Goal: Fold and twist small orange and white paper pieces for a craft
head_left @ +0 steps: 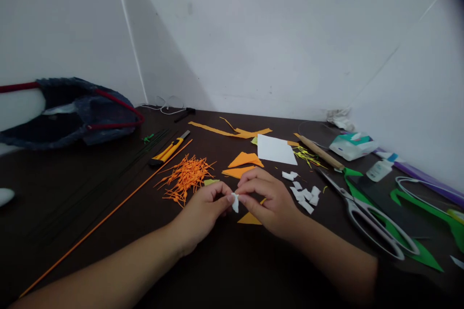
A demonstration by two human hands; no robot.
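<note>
Between the fingertips of both hands is a small white piece of tissue or soft paper (235,203). My left hand (208,205) pinches it from the left, and my right hand (264,198) pinches it from the right. Its lower end hangs free below the fingers. Just behind the hands lie folded orange paper pieces (244,160), and an orange triangle (249,219) shows partly under my right hand. A heap of thin orange twisted strips (186,176) lies left of the hands. Several small white pieces (306,195) are scattered to the right.
Scissors (362,212) lie at the right over green paper (416,248), near a small glue bottle (380,169) and a tissue pack (353,146). A yellow cutter knife (168,150) and a long orange stick (108,217) are at the left. A white sheet (277,149) lies behind.
</note>
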